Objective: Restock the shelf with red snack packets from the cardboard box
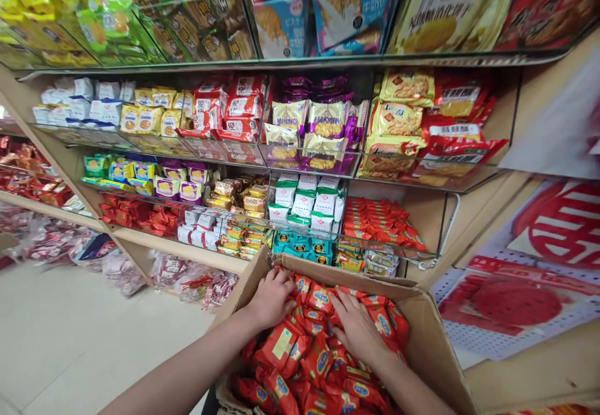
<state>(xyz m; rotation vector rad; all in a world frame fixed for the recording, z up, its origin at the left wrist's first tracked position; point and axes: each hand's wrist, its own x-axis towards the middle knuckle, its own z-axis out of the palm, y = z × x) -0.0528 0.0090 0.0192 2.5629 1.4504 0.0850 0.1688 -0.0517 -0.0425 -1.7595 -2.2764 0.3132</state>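
Note:
An open cardboard box (pixel 424 334) in front of me is full of small red snack packets (pixel 309 359). My left hand (pixel 272 296) reaches into the box's far left corner, its fingers curled down into the packets. My right hand (pixel 359 327) lies on top of the pile in the middle of the box, with its fingers stretched out and pressed among the packets. Whether either hand has a packet in its grasp is hidden by the fingers.
Behind the box stands a slanted shop shelf with glass-fronted bins (pixel 323 152) of biscuit and snack packs in many colours. A row of similar red packets (pixel 382 221) lies on the low shelf right of centre. Pale tiled floor (pixel 70 340) opens to the left; red posters (pixel 520 296) lean at right.

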